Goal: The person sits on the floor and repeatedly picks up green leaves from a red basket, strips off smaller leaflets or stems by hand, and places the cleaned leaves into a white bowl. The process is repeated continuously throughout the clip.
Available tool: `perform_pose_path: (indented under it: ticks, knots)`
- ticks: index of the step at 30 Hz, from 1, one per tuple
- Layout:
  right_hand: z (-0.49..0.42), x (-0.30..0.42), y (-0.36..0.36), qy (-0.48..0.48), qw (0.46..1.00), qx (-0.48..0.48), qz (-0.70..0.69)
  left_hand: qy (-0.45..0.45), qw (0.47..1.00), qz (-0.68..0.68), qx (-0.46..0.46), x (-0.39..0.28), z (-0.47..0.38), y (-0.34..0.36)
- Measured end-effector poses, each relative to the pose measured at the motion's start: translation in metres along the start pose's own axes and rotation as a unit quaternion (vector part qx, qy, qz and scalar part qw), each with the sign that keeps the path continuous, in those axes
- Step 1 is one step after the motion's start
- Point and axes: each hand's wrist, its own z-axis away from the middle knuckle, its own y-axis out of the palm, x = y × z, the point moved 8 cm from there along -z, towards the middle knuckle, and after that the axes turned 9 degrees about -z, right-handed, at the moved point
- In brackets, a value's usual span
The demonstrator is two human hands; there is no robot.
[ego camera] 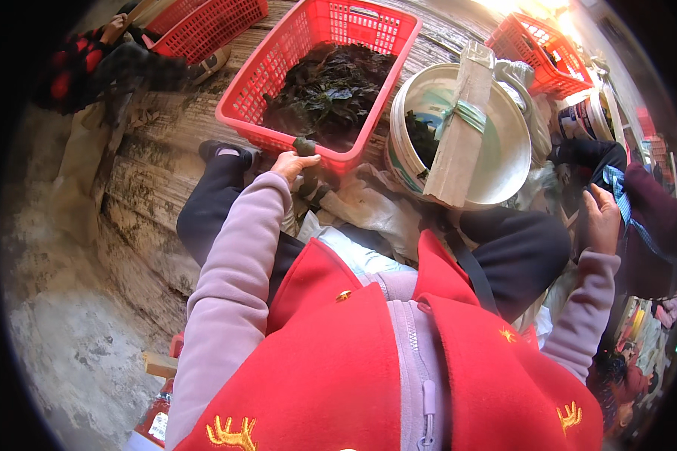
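Note:
My left hand (pixel 293 166) is at the near rim of a red plastic basket (pixel 242 127), its fingers shut on a dark strip of seaweed (pixel 304 146). That strip lies over the rim and hangs down outside it. A heap of wet, dark seaweed (pixel 338 84) lies in the basket. Far to the right, my right hand (pixel 602 217) is raised beside another person's dark clothing, fingers slightly apart, with nothing visible in it. Between my hands stands a white bucket (pixel 510 141), some seaweed inside at its left. A wooden board (pixel 462 135) tied with green strapping lies across its mouth.
Crumpled pale sacking (pixel 372 208) lies between my legs. A person in red-and-black clothing (pixel 70 67) sits at upper left near another red basket (pixel 209 28). At upper right are an orange-red basket (pixel 541 53) and a smaller bucket (pixel 584 115). Someone in maroon (pixel 651 208) is close on my right.

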Motion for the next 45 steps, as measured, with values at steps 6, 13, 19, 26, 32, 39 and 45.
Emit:
perform_pose_path:
  ticks: [6, 13, 19, 26, 32, 39, 45]
  knots:
    - [0.033, 0.127, 0.077, -0.086, 0.93, 0.187, -0.304, 0.094, 0.994, 0.048, -0.019, -0.041, 0.024, -0.008]
    - [0.046, 0.272, 0.166, -0.218, 0.833, 0.325, -0.392, 0.243, 0.954, -0.107, 0.138, -0.18, 0.168, 0.016]
    - [0.042, 0.337, 0.191, -0.244, 0.641, 0.446, -0.575, 0.343, 0.92, -0.143, 0.128, -0.248, 0.246, 0.039]
    - [0.036, 0.299, 0.21, -0.088, 0.658, 0.484, -0.571, 0.475, 0.878, 0.036, 0.047, -0.284, 0.239, -0.052]
    - [0.006, 0.324, 0.158, -0.101, 0.69, 0.443, -0.563, 0.373, 0.918, 0.085, -0.107, -0.224, 0.161, -0.088]
    - [-0.04, 0.436, 0.066, -0.235, 0.689, 0.37, -0.577, 0.488, 0.873, -0.015, 0.005, -0.216, 0.127, -0.022]
    - [-0.074, 0.451, 0.065, -0.136, 0.729, 0.271, -0.614, 0.39, 0.759, -0.371, -0.367, -0.213, 0.137, -0.029]
